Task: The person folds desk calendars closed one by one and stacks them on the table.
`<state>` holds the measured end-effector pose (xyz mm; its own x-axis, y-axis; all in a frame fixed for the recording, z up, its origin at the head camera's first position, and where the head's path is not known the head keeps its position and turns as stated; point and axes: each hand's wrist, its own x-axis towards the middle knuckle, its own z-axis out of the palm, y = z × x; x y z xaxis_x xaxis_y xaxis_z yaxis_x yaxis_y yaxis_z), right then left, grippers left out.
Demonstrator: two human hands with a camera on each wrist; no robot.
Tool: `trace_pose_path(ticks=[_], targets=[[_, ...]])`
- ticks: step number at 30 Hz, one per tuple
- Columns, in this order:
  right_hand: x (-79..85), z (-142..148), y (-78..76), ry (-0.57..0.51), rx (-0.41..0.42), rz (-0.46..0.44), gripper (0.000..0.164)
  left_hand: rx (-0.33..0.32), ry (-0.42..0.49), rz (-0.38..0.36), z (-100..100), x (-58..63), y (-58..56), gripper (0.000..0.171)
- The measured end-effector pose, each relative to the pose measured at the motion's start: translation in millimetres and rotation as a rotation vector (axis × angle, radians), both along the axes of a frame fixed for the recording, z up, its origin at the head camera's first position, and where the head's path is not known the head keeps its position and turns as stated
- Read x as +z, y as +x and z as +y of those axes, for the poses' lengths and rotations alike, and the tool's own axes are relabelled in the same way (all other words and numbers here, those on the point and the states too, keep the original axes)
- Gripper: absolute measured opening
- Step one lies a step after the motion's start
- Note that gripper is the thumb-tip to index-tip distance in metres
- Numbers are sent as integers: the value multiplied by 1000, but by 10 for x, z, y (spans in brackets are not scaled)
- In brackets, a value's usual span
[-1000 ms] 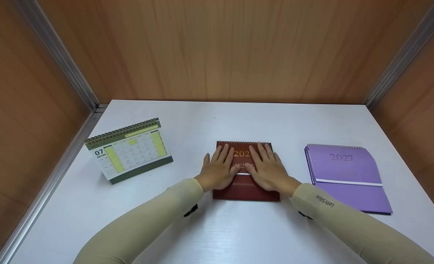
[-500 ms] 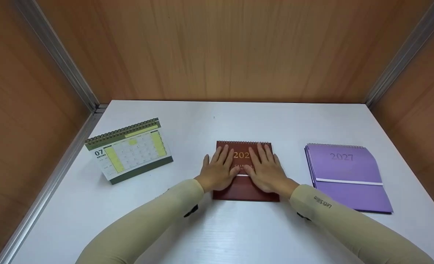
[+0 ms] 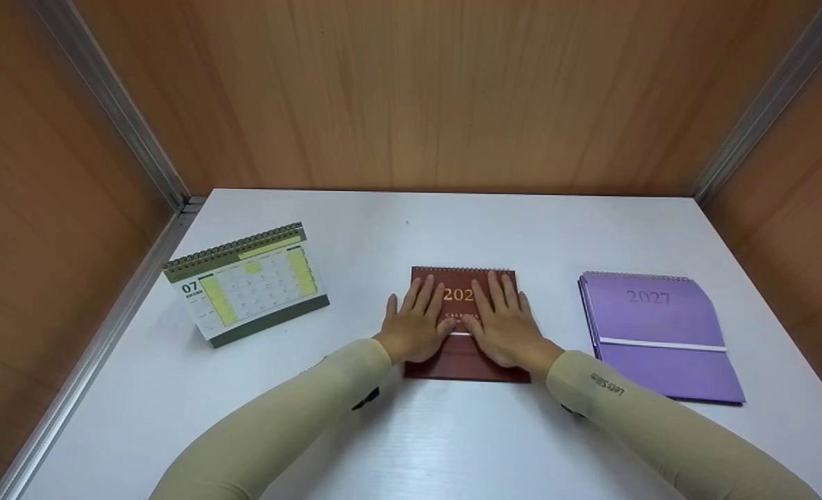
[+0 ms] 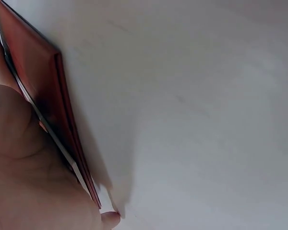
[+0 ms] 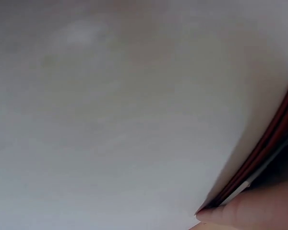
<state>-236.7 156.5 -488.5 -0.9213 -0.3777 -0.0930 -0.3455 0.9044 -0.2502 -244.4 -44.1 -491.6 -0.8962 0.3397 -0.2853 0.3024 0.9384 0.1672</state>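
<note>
The person wears close-fitting khaki-beige sleeves, the left sleeve (image 3: 272, 427) and the right sleeve (image 3: 668, 427) each reaching the wrist and leaving the left hand (image 3: 416, 328) and right hand (image 3: 508, 328) bare. Dark lettering (image 3: 607, 384), apparently "LetsSlim", marks the right one near its cuff. A small black piece (image 3: 366, 399) shows beneath the left cuff, another beneath the right.

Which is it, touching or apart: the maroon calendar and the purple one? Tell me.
Apart. The head view shows a strip of white table between the maroon calendar and the purple calendar.

Your white table (image 3: 411, 444) carries a green-and-white spiral calendar (image 3: 248, 286), a dark-red spiral calendar (image 3: 459, 305) and a purple 2027 calendar (image 3: 661, 326).
</note>
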Motion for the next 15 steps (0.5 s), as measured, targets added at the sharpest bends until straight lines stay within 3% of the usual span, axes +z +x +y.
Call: trace_pose_path(ticks=[15], targets=[[-27, -3, -33, 27, -4, -33, 73, -16, -50, -9, 15, 50, 27, 75]])
